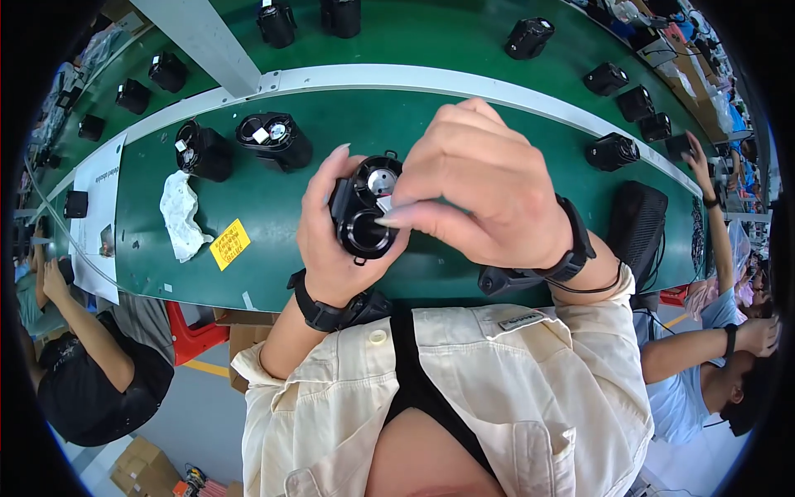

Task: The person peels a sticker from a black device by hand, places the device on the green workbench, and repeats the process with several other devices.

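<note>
My left hand (319, 240) is wrapped round a black twin-barrelled device (364, 236), held upright over the green table. Two round openings show on its top, one with a silvery disc inside, the other dark. Above it, my right hand (489, 186) is closed, thumb and forefinger meeting at a small white tab (384, 203) between the openings. Its other fingers are curled in. To the left stand two similar black devices (277, 142), also bearing white tabs. A crumpled white cloth or tissue (182, 217) and a yellow note (229, 244) lie near them.
A white metal rail (364, 78) crosses behind the green table (447, 277), with more black units (276, 23) beyond. On the right are another black unit (613, 152) and a black mesh-like case (639, 217) with a cable. Co-workers sit at both sides; a red stool (192, 335) stands lower left.
</note>
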Motion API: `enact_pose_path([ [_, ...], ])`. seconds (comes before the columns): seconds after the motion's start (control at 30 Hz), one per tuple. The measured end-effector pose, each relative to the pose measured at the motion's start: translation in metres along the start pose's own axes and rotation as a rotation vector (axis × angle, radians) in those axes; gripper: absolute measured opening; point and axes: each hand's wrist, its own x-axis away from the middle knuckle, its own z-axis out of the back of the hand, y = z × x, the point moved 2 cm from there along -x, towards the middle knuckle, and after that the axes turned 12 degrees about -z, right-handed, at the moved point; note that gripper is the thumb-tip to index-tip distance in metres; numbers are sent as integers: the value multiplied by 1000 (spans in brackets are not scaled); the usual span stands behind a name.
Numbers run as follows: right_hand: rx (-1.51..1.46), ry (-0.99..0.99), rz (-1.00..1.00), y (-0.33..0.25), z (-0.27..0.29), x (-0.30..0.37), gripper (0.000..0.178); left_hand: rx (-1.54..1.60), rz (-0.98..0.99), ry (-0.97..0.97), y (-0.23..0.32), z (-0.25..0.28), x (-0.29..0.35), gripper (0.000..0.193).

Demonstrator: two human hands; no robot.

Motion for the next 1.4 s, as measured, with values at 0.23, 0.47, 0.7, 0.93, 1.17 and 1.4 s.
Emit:
enact_pose_path([
  [0.23,-288,-93,-293,4,-11,-5,17,-179,-33,-46,4,0,-2,84],
  [0.47,34,89,4,-1,-5,-5,11,-139,14,-7,4,0,-4,82],
  [0.7,-390,-89,-411,11,-9,-10,11,-156,-34,-35,4,-1,-3,80],
  [0.93,-369,-11,-455,14,-19,1,13,-140,-53,-24,3,-3,0,79],
  [1.17,-70,267,-264,9,-36,15,16,-233,-1,22,1,-3,5,77],
  [1.4,178,155,-25,5,-20,4,29,-256,6,9,0,0,3,75],
])
